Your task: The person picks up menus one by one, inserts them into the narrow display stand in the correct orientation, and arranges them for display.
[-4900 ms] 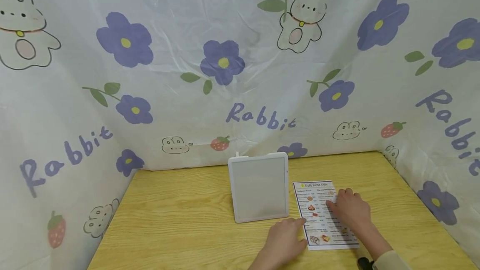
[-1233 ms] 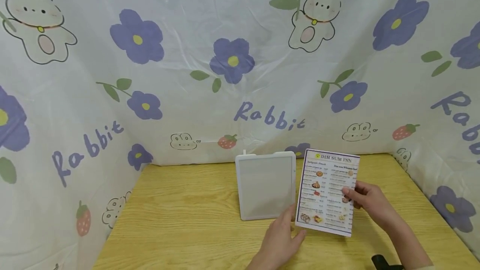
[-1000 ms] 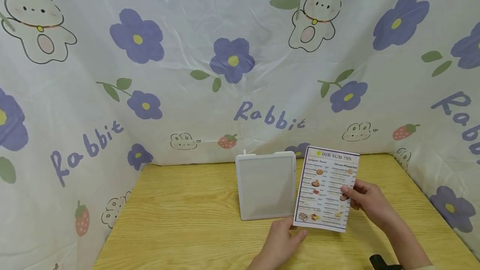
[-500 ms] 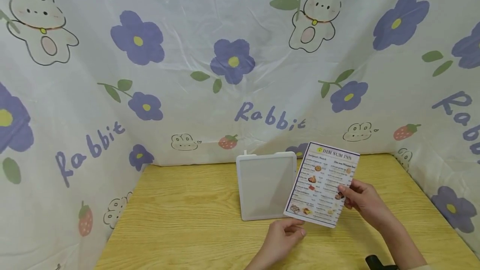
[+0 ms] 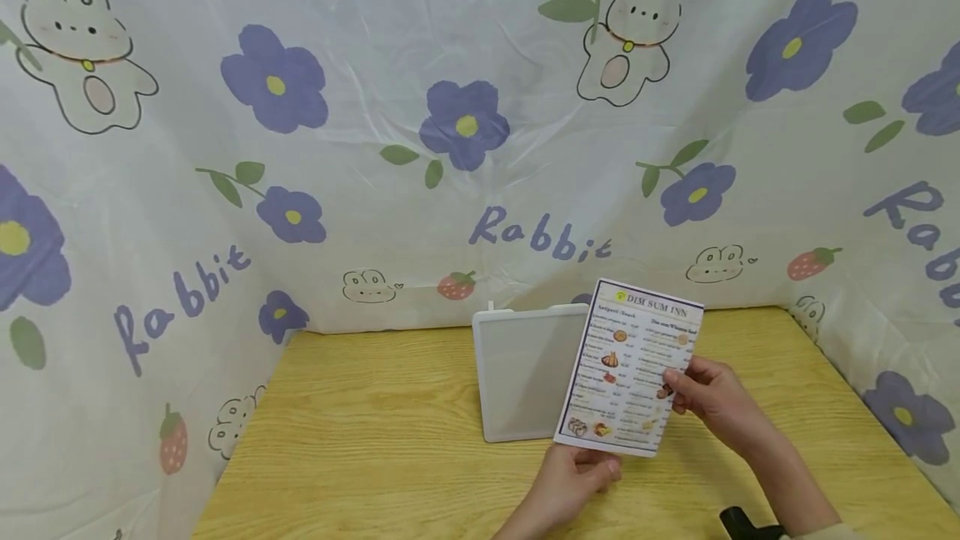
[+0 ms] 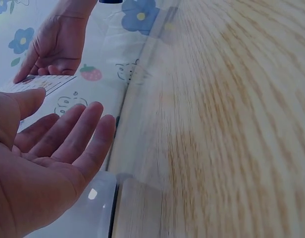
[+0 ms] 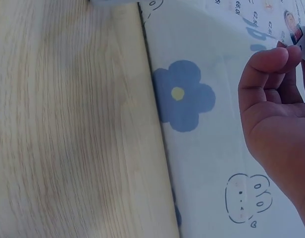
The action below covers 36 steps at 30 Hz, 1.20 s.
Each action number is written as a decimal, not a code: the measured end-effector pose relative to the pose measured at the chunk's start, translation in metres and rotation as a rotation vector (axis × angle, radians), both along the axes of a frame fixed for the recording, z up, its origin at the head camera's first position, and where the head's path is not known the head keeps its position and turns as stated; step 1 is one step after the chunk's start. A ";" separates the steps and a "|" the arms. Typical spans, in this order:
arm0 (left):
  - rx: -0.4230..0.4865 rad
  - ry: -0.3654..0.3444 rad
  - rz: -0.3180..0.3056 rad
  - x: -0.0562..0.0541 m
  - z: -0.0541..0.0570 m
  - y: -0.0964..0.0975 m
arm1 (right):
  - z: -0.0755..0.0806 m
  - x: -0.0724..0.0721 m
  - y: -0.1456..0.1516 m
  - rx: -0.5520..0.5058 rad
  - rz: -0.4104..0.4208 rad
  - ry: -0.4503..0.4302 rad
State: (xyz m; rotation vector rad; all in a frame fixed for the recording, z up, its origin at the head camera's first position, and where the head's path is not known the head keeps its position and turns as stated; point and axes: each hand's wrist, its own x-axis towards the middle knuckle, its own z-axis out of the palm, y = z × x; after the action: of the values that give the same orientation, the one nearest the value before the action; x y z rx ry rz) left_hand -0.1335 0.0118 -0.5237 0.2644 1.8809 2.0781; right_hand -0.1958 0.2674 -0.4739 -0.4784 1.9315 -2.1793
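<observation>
A printed card menu headed "DIM SUM INN" is held up above the table, tilted, overlapping the right part of a white-framed panel in the head view. My right hand pinches the menu's right edge, thumb on its printed face; the right wrist view shows the curled fingers at that edge. Just below the menu's lower left corner is my left hand. In the left wrist view this left hand lies palm up with loosely bent fingers and grips nothing; whether a fingertip touches the menu cannot be seen.
The panel stands upright, leaning slightly back, on a wood-grain table. Behind and at both sides hangs a white sheet printed with flowers and rabbits. A black object shows by my right wrist.
Earlier the menu lay flat on the table under both hands. My right hand has raised it and carried it left, partly in front of the panel. My left hand has lost contact with its side.
</observation>
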 end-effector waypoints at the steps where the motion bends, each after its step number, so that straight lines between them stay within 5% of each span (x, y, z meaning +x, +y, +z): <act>1: 0.012 -0.001 0.003 0.000 0.000 0.001 | 0.000 0.000 -0.001 -0.006 0.012 0.005; 13: 0.031 0.076 -0.109 0.006 0.006 -0.005 | 0.001 0.002 -0.014 -0.048 0.110 0.053; 22: 0.059 0.145 0.015 0.004 0.006 -0.012 | -0.001 0.001 -0.014 -0.053 0.136 0.076; 36: 0.074 0.187 0.064 0.003 0.005 -0.022 | -0.004 0.001 -0.020 -0.040 0.216 0.101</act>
State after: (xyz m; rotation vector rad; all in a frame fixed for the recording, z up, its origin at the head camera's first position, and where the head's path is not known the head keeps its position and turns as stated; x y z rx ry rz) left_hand -0.1309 -0.0104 -0.5190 0.4362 1.9428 2.2372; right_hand -0.1948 0.2477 -0.4783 -0.7795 1.7927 -2.0953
